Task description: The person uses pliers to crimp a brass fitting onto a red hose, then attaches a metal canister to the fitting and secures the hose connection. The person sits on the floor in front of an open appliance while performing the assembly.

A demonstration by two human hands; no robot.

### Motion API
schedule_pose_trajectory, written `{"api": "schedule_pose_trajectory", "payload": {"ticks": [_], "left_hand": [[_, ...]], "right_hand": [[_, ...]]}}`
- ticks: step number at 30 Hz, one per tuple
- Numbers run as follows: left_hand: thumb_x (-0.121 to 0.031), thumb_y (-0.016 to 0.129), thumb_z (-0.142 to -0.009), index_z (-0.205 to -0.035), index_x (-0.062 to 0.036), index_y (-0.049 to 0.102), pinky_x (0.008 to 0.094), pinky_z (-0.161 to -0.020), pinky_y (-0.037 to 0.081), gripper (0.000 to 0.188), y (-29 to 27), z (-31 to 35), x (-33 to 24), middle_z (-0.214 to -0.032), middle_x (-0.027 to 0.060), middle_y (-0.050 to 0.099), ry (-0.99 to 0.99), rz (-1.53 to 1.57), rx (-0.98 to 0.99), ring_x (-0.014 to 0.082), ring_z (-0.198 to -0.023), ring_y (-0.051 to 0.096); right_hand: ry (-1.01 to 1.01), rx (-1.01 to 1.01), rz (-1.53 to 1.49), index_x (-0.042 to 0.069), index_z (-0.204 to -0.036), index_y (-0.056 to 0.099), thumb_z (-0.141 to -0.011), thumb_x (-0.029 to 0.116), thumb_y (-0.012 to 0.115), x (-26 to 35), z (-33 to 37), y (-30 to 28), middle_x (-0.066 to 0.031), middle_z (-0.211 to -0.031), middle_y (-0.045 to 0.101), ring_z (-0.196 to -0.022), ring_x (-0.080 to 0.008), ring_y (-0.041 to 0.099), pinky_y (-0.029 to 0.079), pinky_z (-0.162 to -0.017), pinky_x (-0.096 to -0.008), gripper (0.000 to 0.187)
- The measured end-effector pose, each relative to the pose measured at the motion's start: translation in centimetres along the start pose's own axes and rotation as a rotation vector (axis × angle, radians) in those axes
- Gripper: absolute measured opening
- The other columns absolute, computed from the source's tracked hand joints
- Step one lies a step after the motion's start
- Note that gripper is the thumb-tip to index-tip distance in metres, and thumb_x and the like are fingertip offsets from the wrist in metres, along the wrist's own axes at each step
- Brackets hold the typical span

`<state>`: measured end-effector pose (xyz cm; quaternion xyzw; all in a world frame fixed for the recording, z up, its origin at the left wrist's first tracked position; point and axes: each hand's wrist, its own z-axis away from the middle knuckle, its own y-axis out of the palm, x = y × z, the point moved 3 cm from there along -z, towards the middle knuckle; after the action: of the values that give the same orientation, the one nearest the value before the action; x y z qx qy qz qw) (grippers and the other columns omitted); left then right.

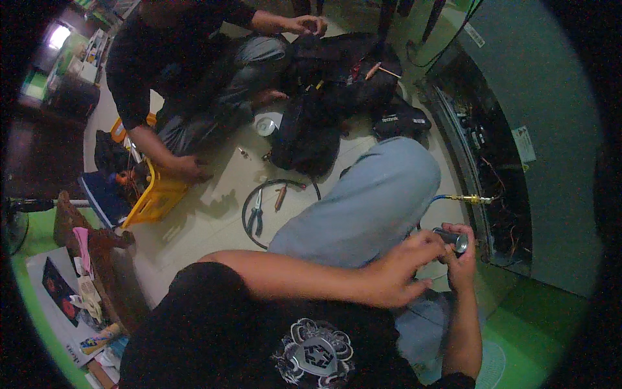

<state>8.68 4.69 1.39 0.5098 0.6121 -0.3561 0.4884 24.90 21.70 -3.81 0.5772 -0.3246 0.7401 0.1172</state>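
Note:
Beside my bent right knee, both of my hands are together at a dark cylinder [460, 244] with a round silvery end; its exact kind is unclear. My right hand [462, 262] is closed around it. My left hand [405, 266] comes across from the left, its fingers bent against the cylinder's near side and its thumb lower down. Just beyond them, a blue hose [446, 197] runs to a brass fitting [476, 200] at the open lower bay of a large grey appliance [551, 142]. Wires and dark parts show inside that bay.
On the floor lie pliers [256, 214], a copper-coloured tube piece [280, 198] and a looped black hose [245, 217]. A co-worker sits across from me, one hand [188, 168] by a yellow tool case [155, 198]. Black bags [304, 139] and a white roll [265, 126] lie farther off.

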Motion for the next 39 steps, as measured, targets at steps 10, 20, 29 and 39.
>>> {"api": "schedule_pose_trajectory", "payload": {"ticks": [10,20,29,39], "left_hand": [[-0.018,0.079,-0.073,-0.136,-0.0055,0.051,0.0498,-0.102,0.047,0.070,-37.3,7.2,16.7,-0.136,0.0231,0.055,-0.778,-1.198,-1.053,0.0420,-0.122,0.056],[-0.033,0.068,-0.089,-0.142,-0.0053,0.048,0.0489,-0.110,0.042,0.063,-42.4,11.3,26.5,-0.139,0.0247,0.054,-0.830,-0.998,-1.119,0.0414,-0.130,0.051],[-0.028,0.058,-0.096,-0.125,-0.0057,0.059,0.0521,-0.091,0.051,0.037,-44.8,12.7,29.6,-0.124,0.0229,0.064,-0.813,-1.504,-0.675,0.0418,-0.109,0.064],[-0.024,0.045,-0.104,-0.114,-0.0068,0.061,0.0495,-0.073,0.059,0.025,-48.0,11.9,30.2,-0.093,0.0205,0.073,-0.795,-1.685,-0.728,0.0394,-0.092,0.073]], "right_hand": [[0.186,-0.170,-0.539,0.013,-0.132,0.047,-0.090,0.025,0.078,-3.8,-0.6,-0.4,-0.0141,-0.129,0.063,-0.111,-0.0255,0.065,0.060,-0.078,-0.0363,0.054],[0.260,-0.129,-0.548,0.011,-0.126,0.050,-0.087,0.022,0.080,-4.5,-1.9,-0.2,-0.0140,-0.124,0.063,-0.104,-0.0230,0.066,0.059,-0.082,-0.0376,0.050],[0.219,-0.148,-0.413,0.006,-0.122,0.054,-0.085,0.020,0.081,-4.9,-2.4,0.4,-0.0100,-0.118,0.066,-0.103,-0.0192,0.065,0.056,-0.086,-0.0345,0.047],[0.170,-0.128,-0.318,0.007,-0.118,0.057,-0.085,0.012,0.078,-3.6,-2.8,0.4,-0.0047,-0.113,0.067,-0.105,-0.0156,0.062,0.048,-0.095,-0.0332,0.039]]}}
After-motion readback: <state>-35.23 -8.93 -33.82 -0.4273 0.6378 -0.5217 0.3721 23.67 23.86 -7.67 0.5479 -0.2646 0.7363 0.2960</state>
